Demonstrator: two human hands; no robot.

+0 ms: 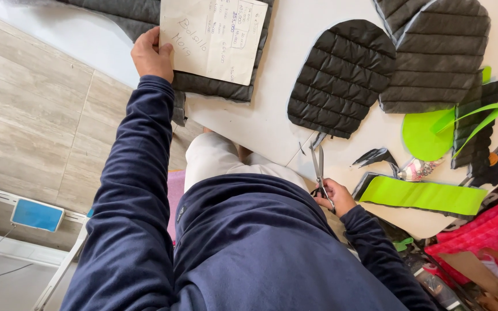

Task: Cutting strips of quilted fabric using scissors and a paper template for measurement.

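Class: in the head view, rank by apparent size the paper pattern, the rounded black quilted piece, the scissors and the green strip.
1. Paper pattern
2. Rounded black quilted piece, close to the pattern, so unsure
3. Green strip
4. Scissors, held in the right hand

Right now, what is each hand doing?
Left hand: closed on the paper pattern and quilted fabric.
Right hand: holding scissors.
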